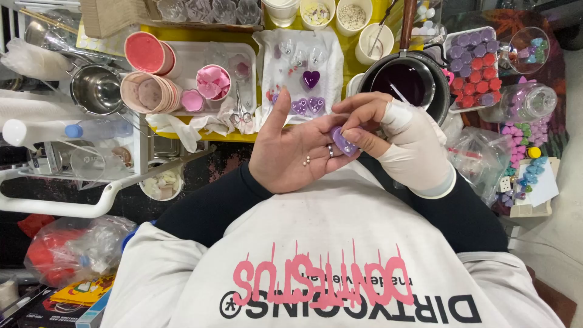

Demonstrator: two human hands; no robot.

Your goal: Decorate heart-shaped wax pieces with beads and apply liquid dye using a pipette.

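My left hand point(291, 152) lies open, palm up, cradling two small white beads point(306, 161); my right hand point(395, 136), half-gloved, pinches a lilac heart-shaped wax piece point(343, 141) between closed fingers above the yellow bench point(243, 137).

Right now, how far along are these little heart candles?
Done, it seems: three purple hearts sit finished on the white cloth, and trays of small purple and red pieces are full. In hand: the left hand cradles a purple heart and two beads while the right hand works on it. Left: the pot holds dark liquid.
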